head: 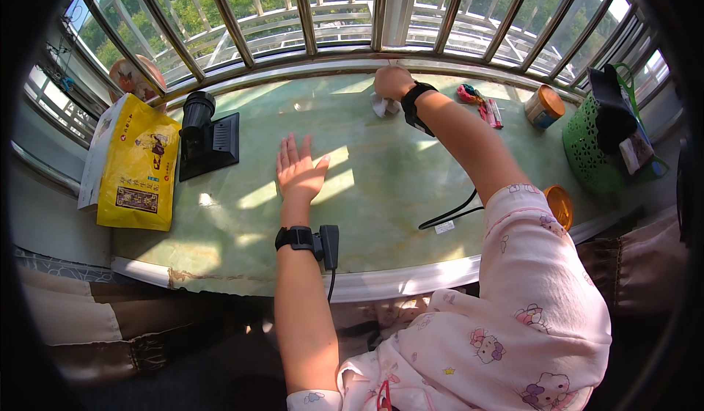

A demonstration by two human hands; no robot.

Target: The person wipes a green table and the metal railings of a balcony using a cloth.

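A green marble-patterned windowsill (379, 191) lies before me, with patches of sunlight on it. My right hand (391, 83) is closed at the far edge, by the window frame, on a crumpled white tissue or cloth (385, 106) that shows below the fist. Flat on the sill at the left middle rests my left hand (301, 172), palm down with fingers apart and nothing in it. Each wrist wears a black strap; the left one carries a small black device (329, 246) with a cable.
Metal bars (304, 12) line the far edge. At left stand a yellow bag (140, 163) and a black stand (212, 141). Toward the right are colourful small items (478, 103), a jar with an orange lid (544, 107), a green basket (586, 141), an orange lid (559, 207) and a black cable (448, 216).
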